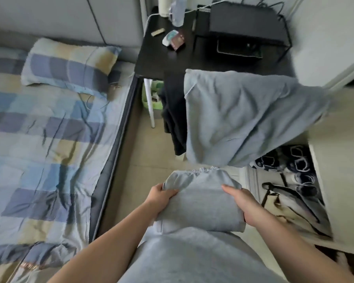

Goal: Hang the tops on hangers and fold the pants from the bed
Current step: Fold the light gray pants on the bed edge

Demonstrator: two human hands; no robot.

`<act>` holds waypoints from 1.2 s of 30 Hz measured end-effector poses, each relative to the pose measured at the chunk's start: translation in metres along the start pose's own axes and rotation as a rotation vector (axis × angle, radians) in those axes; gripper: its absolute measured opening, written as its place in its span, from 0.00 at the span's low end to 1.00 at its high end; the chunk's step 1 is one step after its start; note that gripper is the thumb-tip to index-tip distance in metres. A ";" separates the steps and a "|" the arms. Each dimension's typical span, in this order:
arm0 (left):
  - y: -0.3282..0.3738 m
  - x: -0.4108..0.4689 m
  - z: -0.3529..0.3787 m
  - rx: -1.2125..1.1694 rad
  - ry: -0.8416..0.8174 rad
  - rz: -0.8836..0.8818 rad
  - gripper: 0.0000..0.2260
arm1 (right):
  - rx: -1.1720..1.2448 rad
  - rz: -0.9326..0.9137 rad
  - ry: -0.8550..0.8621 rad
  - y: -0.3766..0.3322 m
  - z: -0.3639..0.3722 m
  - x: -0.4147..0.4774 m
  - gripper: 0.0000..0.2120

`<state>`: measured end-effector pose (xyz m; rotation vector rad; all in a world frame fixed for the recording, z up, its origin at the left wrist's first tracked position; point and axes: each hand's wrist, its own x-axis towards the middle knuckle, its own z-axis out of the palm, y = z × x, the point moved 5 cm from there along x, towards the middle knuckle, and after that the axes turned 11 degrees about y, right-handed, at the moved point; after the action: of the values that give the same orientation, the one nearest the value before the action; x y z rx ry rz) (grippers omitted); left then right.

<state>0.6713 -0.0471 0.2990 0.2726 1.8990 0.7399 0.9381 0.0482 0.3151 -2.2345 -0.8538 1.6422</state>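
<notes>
1. The folded grey pants point(202, 203) were held in the air in front of the person, over the floor between the bed's point(49, 139) right edge and an open drawer point(321, 193).
2. The left hand point(161, 196) gripped their left edge, fingers point(171, 193) curled round the cloth.
3. The right hand point(244, 205) gripped the right edge, thumb on top.
4. A grey top point(243, 115) hung by the black desk's point(155, 58) front edge.
</notes>
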 end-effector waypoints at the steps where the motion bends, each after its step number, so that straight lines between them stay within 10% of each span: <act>1: 0.016 -0.001 0.020 0.047 -0.028 0.030 0.07 | 0.049 0.012 0.019 0.001 -0.021 0.004 0.16; 23: 0.252 -0.028 0.479 0.719 -0.733 0.525 0.07 | 1.116 0.221 0.594 0.031 -0.309 0.062 0.15; 36: 0.340 -0.067 0.678 0.887 -0.899 0.794 0.05 | 1.267 0.190 0.995 -0.002 -0.445 0.132 0.15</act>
<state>1.2547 0.4374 0.3670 1.6676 1.0748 0.1126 1.3770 0.1914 0.3628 -1.7020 0.5458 0.5163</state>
